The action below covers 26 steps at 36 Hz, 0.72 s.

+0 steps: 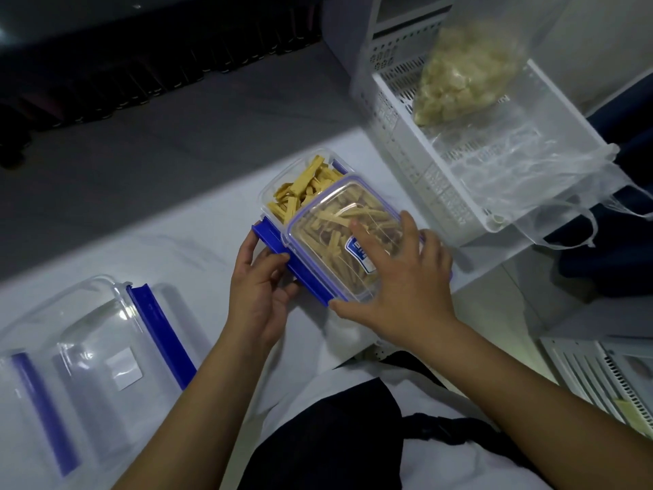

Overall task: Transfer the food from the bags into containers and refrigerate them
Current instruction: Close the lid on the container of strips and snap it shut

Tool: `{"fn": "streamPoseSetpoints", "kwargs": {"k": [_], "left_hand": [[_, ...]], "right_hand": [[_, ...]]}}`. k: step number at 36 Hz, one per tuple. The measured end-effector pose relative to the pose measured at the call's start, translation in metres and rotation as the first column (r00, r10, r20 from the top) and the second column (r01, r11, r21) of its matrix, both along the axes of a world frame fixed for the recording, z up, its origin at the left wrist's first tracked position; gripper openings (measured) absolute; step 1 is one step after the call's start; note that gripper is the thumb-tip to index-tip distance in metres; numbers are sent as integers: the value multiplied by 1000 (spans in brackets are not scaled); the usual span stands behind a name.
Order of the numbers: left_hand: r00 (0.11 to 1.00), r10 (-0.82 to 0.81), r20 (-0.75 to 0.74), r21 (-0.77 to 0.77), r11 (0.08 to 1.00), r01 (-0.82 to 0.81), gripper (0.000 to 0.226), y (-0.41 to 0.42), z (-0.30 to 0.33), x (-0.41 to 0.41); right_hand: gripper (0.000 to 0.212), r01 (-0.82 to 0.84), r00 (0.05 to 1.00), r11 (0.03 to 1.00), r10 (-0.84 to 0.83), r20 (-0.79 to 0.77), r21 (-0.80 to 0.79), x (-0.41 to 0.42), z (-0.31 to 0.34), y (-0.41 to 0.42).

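1. While the lid [348, 238] sits skewed over the box [300, 192], only the near part is covered; the far-left corner is open, with yellow sticks [304, 185] showing.
2. Right hand [395, 277]: fingers spread flat on top of the lid, pressing it, not curled round anything.
3. Left hand [261, 281]: fingers and thumb pinch the blue clip [279, 256] on the left side.
4. The box stands mid-counter [198, 238], left of the white basket [456, 192].
5. Risk: snapping the clip before the lid is square would probably leave a bad seal or trap sticks on the rim.
6. Risk: hard pressing on one end could tip the box and spill sticks.
7. The bag [466, 76] in the basket looks full, so it is not yet transferred; an empty box [95, 355] waits near left.
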<state>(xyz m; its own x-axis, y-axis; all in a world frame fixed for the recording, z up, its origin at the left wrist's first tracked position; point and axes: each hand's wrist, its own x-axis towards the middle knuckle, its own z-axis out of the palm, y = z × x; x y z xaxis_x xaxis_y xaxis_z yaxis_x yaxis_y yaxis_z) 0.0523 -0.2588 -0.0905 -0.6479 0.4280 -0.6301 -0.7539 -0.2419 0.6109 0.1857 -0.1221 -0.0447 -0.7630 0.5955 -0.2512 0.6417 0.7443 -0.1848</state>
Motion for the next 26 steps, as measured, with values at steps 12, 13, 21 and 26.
{"fn": "streamPoseSetpoints", "kwargs": {"k": [12, 13, 21, 26], "left_hand": [[998, -39, -39, 21, 999, 40, 56, -1, -3, 0], [998, -43, -42, 23, 999, 44, 57, -1, -3, 0], [997, -58, -50, 11, 998, 59, 57, -1, -4, -9], [983, -136, -126, -71, 989, 128, 51, -7, 0, -10]], "right_hand": [[110, -4, 999, 1000, 5, -47, 11, -56, -9, 8], [110, -11, 999, 1000, 12, -40, 14, -60, -10, 9], [110, -23, 1000, 1000, 23, 18, 8, -73, -11, 8], [97, -20, 998, 1000, 20, 53, -6, -54, 1, 0]]}}
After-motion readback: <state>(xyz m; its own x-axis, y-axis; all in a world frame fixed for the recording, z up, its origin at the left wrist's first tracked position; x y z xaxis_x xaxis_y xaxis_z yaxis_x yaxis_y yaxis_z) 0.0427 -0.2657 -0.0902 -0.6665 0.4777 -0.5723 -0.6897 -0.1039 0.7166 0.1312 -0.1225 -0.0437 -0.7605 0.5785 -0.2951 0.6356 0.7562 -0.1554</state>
